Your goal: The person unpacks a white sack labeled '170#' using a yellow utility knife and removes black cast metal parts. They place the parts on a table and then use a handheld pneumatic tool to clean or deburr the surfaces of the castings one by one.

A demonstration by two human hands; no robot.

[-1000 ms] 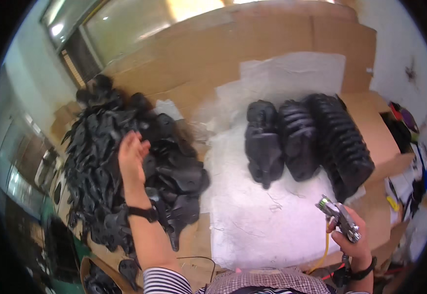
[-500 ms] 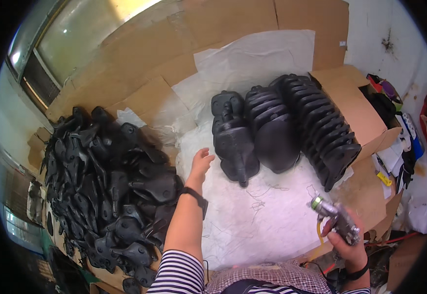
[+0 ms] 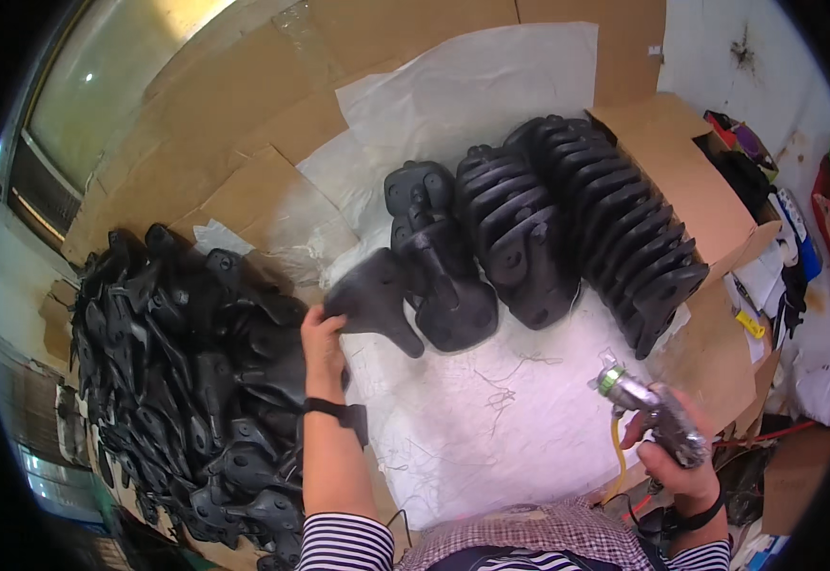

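Observation:
My left hand (image 3: 323,344) grips the left edge of a black moulded piece (image 3: 374,293), broad at one end and tapering to a narrow tip. The piece is held up beside the left row of similar black pieces (image 3: 448,309) and overlaps its edge. My right hand (image 3: 674,457) is wrapped round a spray gun (image 3: 648,411) with a silvery, shiny body and a green ring near its nozzle. A yellow hose (image 3: 620,455) hangs from the gun. The gun points up and left, apart from the pieces.
A large heap of loose black pieces (image 3: 187,381) lies at the left. Two more rows stand on the white sheet, a middle row (image 3: 534,276) and a long right row (image 3: 624,238). Cardboard (image 3: 405,57) lines the back; an open carton (image 3: 672,181) stands at the right, near a yellow-handled cutter (image 3: 748,324).
My left hand, empty before, has moved left and now holds a black piece. The front faces of the left and middle rows look different. My right hand keeps the spray gun in place.

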